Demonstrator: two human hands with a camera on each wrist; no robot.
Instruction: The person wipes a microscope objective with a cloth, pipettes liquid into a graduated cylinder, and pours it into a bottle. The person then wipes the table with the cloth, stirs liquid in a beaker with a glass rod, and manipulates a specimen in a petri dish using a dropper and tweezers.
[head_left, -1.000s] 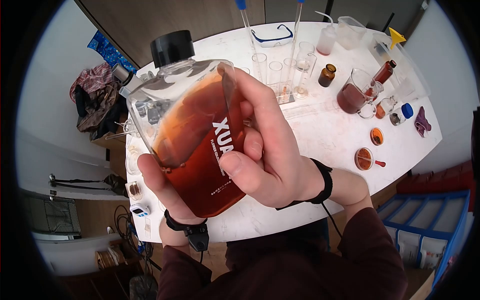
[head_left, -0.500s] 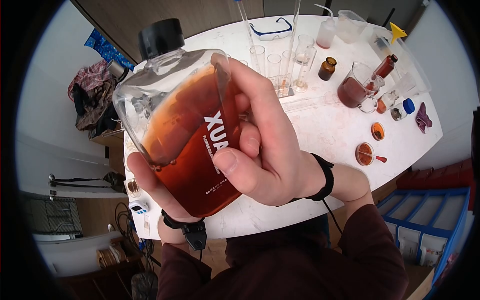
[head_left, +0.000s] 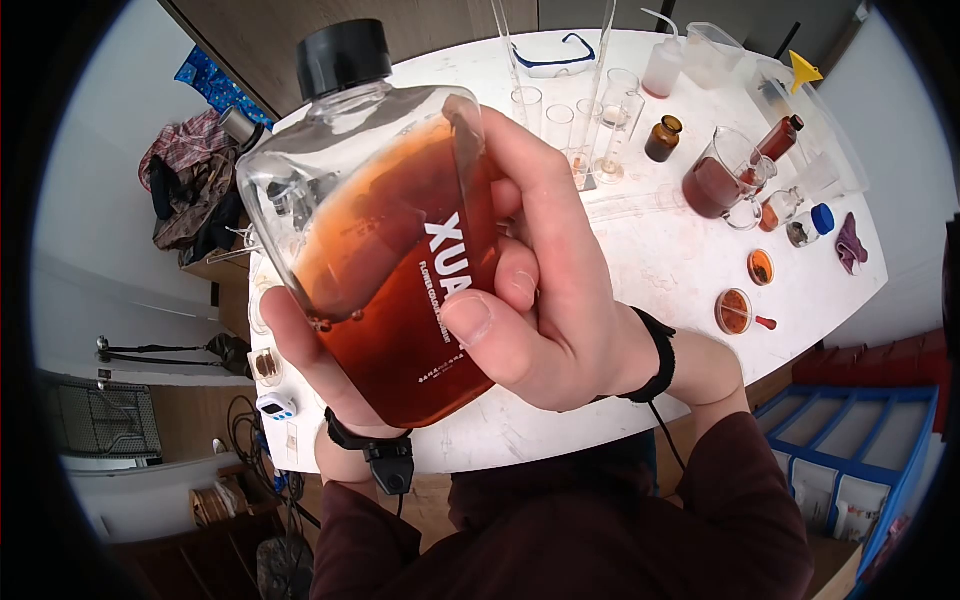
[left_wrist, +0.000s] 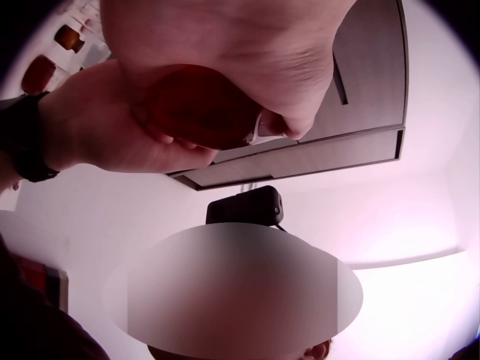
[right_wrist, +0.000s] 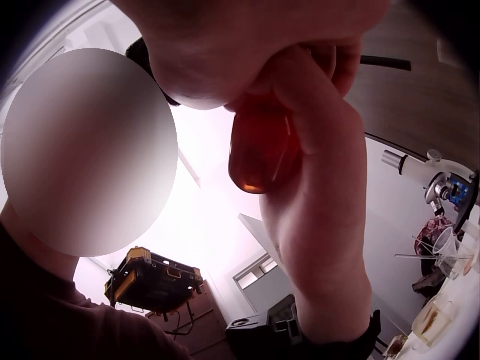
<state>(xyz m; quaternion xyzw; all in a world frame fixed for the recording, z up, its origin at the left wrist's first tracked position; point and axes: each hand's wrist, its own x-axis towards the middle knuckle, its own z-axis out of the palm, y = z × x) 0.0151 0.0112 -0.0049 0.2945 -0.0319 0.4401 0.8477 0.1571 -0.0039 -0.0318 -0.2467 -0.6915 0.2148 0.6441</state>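
Both hands hold a flat clear plastic bottle (head_left: 390, 290) with a black screw cap and white lettering that starts "XUA". Dark reddish-brown liquid fills its lower part, and the bottle leans with its capped end up and to the left. My right hand (head_left: 555, 300) grips its right side, thumb on the lettered front. From the lower left my left hand (head_left: 312, 350) holds it, thumb along the edge; most of that hand is hidden behind the bottle in the head view. Seen from beneath in the right wrist view, the bottle's base (right_wrist: 259, 161) shows beside the left hand (right_wrist: 322, 142).
On the white table (head_left: 640, 420) stand a beaker of red liquid (head_left: 712, 185), an amber jar (head_left: 663, 140), glass cylinders (head_left: 612, 130) and a wash bottle (head_left: 663, 68). Two dishes of orange material (head_left: 734, 311) lie at the right. Safety glasses (head_left: 555, 58) rest at the back.
The bottle and both hands sit slightly higher in the head view than a second ago, after a small shift left and back right. The grip looks the same.
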